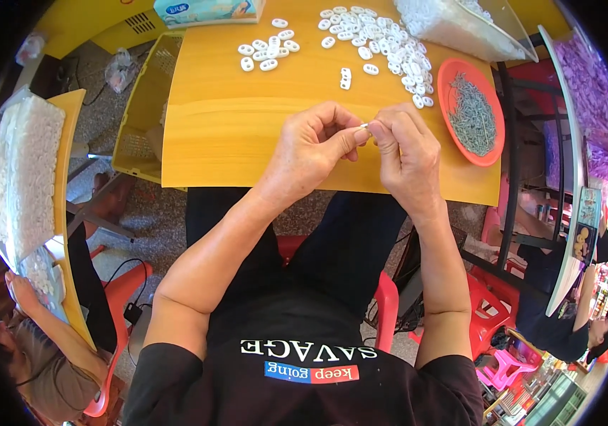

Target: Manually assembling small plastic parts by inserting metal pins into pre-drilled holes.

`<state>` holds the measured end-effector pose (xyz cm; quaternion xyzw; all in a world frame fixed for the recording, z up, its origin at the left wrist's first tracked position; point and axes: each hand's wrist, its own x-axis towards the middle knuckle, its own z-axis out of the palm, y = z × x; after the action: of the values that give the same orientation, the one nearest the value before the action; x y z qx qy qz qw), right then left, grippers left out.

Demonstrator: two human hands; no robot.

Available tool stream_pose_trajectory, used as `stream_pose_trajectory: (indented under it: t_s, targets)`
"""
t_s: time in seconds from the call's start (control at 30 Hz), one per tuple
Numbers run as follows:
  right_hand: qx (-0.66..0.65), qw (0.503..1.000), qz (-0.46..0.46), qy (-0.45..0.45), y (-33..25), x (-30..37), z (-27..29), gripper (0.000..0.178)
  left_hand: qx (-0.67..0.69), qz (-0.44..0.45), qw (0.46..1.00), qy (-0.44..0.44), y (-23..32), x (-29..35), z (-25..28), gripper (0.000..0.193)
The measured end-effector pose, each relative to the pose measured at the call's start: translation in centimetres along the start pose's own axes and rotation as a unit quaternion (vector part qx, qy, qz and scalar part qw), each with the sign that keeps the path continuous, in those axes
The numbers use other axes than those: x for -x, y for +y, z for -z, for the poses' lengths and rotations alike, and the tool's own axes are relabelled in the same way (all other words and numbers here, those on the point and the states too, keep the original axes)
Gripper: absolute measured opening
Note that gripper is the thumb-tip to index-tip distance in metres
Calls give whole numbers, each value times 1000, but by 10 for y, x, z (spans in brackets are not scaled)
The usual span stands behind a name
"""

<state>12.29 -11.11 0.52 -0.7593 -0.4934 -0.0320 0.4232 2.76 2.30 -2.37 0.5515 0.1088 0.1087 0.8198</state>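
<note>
Both hands meet over the front part of the yellow table, fingertips touching. My left hand (315, 142) is closed in a pinch, thumb and forefinger on a small white piece (364, 126) that is mostly covered. From the other side my right hand (407, 145) pinches at the same spot; whether it grips the piece itself or something tinier is hidden. Beyond them lies a large pile of white oval plastic pieces (386, 46), each with two holes. A smaller group of such pieces (273, 48) sits to its left. Right of my right hand stands a red oval dish (449, 78) of thin grey metal pins or screws.
A clear bin (453, 32) of white parts stands at the table's (219, 135) far right, a tissue pack (208, 11) at the far left. A yellow crate (140, 113) is left of the table. Other people sit at both sides, one hand (23, 295) by a white-filled box.
</note>
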Motion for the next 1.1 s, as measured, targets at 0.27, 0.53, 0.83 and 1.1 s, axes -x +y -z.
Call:
stream_pose_trajectory:
  t_s: [0.27, 0.53, 0.83, 1.1]
  targets:
    - [13, 1000, 20, -3, 0, -7, 11, 10, 1, 10, 1000, 1, 2, 0, 1, 12]
    - [-65, 997, -46, -21, 1, 1, 4, 9, 10, 16, 1000, -6, 4, 0, 0, 10]
    - [-38, 998, 7, -39, 6, -16, 13, 7, 20, -3, 1000, 7, 0, -1, 3, 11]
    - [102, 995, -18, -8, 71, -51, 4, 14, 49, -25, 998, 39, -3, -5, -1, 10]
